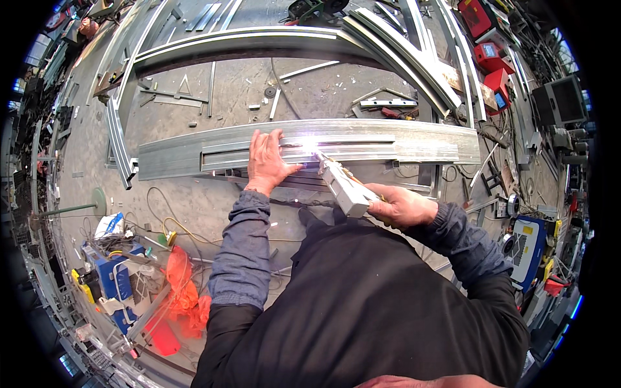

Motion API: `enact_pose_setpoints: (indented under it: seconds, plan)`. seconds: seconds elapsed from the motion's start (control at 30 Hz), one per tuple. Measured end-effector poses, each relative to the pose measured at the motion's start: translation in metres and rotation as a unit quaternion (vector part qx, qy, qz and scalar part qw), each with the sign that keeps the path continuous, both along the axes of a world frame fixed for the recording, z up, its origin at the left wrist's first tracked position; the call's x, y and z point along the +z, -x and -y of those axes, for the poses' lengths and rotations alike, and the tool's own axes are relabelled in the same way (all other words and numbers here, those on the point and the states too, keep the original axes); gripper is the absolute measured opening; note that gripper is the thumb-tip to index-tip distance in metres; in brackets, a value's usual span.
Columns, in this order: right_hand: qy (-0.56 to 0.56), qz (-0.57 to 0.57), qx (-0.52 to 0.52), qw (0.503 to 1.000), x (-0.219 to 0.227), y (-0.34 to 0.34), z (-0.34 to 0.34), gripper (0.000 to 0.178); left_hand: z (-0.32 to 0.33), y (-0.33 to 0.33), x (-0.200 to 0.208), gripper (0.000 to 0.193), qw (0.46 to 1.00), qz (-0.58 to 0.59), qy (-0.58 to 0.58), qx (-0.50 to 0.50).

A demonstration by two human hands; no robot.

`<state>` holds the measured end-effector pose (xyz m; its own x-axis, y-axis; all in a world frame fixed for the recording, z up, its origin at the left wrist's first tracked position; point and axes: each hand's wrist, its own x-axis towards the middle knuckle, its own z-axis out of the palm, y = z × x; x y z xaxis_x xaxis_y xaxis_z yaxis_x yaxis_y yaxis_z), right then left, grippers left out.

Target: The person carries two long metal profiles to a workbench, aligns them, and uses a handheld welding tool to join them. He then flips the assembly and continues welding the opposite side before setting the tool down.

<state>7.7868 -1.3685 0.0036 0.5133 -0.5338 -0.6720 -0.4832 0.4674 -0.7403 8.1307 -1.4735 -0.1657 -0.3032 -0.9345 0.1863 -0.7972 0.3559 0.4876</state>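
My left hand (266, 160) lies flat, fingers spread, on a long silver metal profile (174, 155) that runs across the concrete floor. My right hand (400, 205) grips a white hand-held welding gun (343, 184), its tip pointing up-left at the profile. A bright white glare (309, 143) shines where the tip meets the metal, just right of my left fingertips. A narrower metal strip (362, 152) lies along the profile under the glare. My dark jacket fills the lower middle of the view.
Curved metal frames (259, 40) and loose bars lie on the floor beyond. Red machines (491, 61) stand at the upper right. A blue machine (529, 249) sits at my right. Blue gear, cables and an orange bag (181, 291) lie at lower left.
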Motion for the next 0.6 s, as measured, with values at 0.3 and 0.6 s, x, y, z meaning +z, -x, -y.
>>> enact_pose_setpoints:
  seconds: [0.3, 0.6]
  plan:
    - [0.004, -0.014, -0.007, 1.0, 0.001, 0.001, -0.002, 0.059, -0.003, 0.002, 0.017, 0.103, 0.996, 0.086, 0.005, -0.019]
    - [0.013, 0.0, 0.0, 1.0, -0.001, 0.005, -0.003, 0.059, -0.003, 0.0, 0.018, 0.105, 0.99, 0.126, 0.043, -0.044]
